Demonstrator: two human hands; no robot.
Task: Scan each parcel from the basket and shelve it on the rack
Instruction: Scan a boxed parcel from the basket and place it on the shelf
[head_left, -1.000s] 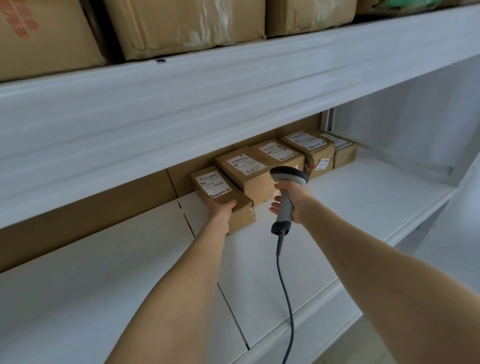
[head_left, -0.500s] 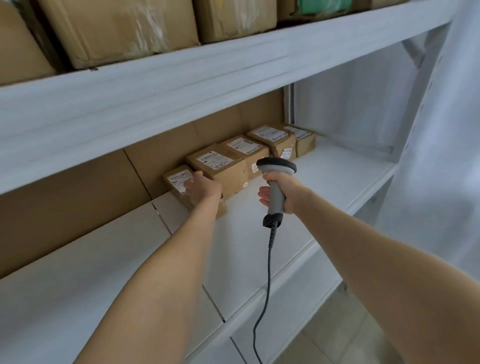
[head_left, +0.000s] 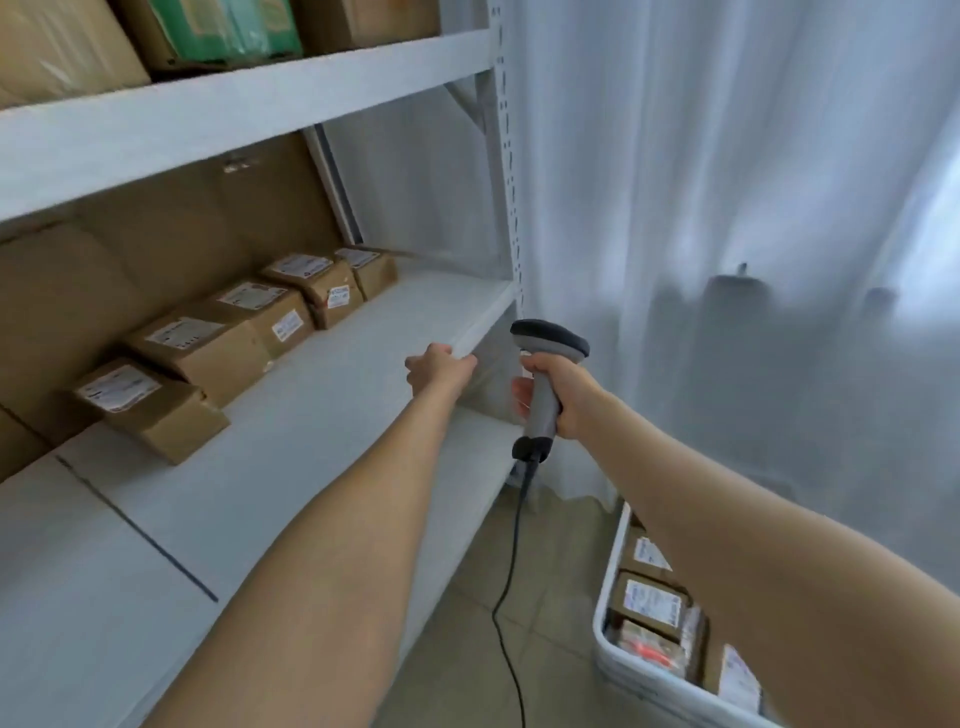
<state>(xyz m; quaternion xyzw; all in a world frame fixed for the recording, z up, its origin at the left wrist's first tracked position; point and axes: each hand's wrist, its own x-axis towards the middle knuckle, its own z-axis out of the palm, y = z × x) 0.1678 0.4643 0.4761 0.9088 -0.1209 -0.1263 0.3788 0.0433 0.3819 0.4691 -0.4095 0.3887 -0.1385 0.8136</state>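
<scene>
Right hand (head_left: 563, 397) grips the corded scanner (head_left: 550, 340); left hand (head_left: 441, 366) is empty, fingers relaxed, at the front edge of the rack shelf (head_left: 337, 415).
Five shelved parcels (head_left: 208, 343) line the rear of the shelf, and more parcels (head_left: 649, 603) lie in the white basket (head_left: 605, 613). The white labels are too blurred to read.

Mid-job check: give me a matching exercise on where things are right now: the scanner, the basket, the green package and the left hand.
Things:
1. scanner
2. basket
3. green package
4. left hand

Places or states:
A. on the top shelf
B. on the floor, with parcels inside
C. gripped by the right hand
D. empty, by the front edge of the middle shelf

Pairs: 1-C, 2-B, 3-A, 4-D
</scene>
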